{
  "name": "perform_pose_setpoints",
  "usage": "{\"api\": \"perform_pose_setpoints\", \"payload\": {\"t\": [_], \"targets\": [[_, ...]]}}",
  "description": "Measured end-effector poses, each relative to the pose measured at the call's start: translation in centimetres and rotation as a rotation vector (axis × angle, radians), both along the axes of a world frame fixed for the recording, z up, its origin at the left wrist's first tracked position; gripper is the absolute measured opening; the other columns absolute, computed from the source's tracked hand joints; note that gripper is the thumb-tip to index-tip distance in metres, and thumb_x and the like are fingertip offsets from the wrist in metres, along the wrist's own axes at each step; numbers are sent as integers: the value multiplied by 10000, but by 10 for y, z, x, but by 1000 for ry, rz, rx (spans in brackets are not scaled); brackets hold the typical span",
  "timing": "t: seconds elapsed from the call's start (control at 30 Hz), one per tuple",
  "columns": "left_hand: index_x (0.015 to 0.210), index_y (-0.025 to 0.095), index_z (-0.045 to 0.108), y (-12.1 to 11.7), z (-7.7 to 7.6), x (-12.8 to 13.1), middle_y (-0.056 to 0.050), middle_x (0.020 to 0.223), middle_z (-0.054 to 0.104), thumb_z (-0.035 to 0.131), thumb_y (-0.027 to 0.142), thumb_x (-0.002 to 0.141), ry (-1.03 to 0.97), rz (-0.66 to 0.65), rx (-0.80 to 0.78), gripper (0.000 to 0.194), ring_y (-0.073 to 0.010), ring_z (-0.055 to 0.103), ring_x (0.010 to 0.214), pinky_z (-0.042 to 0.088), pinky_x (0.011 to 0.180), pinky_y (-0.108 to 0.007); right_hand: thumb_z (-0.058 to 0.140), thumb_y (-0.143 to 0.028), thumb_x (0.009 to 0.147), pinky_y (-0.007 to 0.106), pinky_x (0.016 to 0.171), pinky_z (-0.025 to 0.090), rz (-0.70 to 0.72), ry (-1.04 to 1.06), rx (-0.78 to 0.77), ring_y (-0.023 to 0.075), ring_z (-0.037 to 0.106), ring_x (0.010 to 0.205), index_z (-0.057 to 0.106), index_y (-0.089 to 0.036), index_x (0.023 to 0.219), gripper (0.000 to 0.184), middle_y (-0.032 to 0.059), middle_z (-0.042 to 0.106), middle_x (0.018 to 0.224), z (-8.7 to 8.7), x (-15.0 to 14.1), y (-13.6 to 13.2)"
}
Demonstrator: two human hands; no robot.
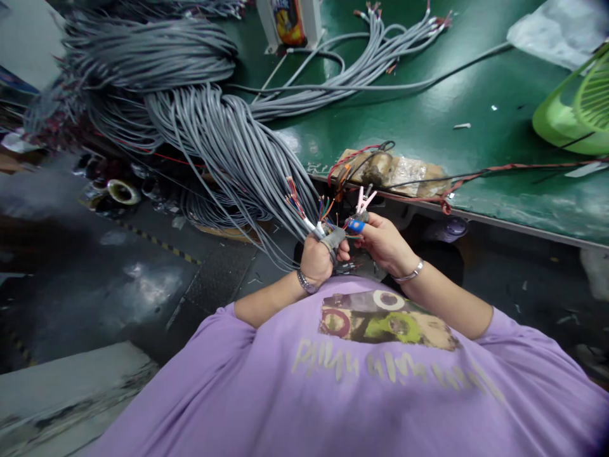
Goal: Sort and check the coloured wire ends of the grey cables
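My left hand (318,259) is closed around the ends of several grey cables, near their stripped tips. Coloured wires (325,207) fan out above the fist, and a dark grey covering shows on its thumb. My right hand (383,240) is pinched at thin coloured wires just right of the left fist, with blue tape (355,225) on a finger. The exact wire between its fingertips is too small to make out. Right above it, a pink-handled clip (365,199) sits at the bench edge. A thick bundle of grey cables (238,136) runs from the left hand up to the bench.
A taped cardboard block (404,174) with red and black wires lies along the edge of the green bench (480,136). More grey cables (371,60) stretch across the bench. At the right stand a green plastic basket (571,111) and a plastic bag (554,32). Tape rolls (122,191) lie lower left.
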State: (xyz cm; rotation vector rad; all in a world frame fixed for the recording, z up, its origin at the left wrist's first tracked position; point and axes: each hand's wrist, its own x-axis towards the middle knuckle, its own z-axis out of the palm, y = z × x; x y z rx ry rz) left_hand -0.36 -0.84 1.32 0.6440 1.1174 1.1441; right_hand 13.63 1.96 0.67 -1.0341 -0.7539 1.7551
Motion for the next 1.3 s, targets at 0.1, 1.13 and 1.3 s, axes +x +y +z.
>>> {"api": "perform_pose_setpoints", "payload": {"t": [0.1, 1.13, 1.3], "targets": [[720, 179, 571, 1, -1, 0, 41, 543, 618, 827, 463, 629, 6, 10, -3, 393, -76, 541, 397, 412, 410, -194, 945, -396, 529, 230, 507, 343, -34, 6, 13, 71, 449, 501, 640, -160, 685, 416, -37, 565, 560, -1, -2, -1], [724, 204, 499, 32, 8, 1, 56, 525, 547, 842, 401, 561, -120, -279, -58, 427, -76, 465, 372, 319, 328, -194, 664, -875, 650, 290, 587, 485, -74, 198, 12, 140, 540, 594, 648, -198, 833, 702, 16, 631, 700, -13, -6, 42], [700, 206, 494, 29, 9, 2, 56, 485, 534, 832, 408, 551, -104, -297, -58, 421, -82, 455, 348, 311, 311, -197, 690, -823, 692, 260, 535, 432, -116, 253, 8, 114, 493, 544, 638, -198, 834, 643, -16, 583, 637, -6, -11, 41]]}}
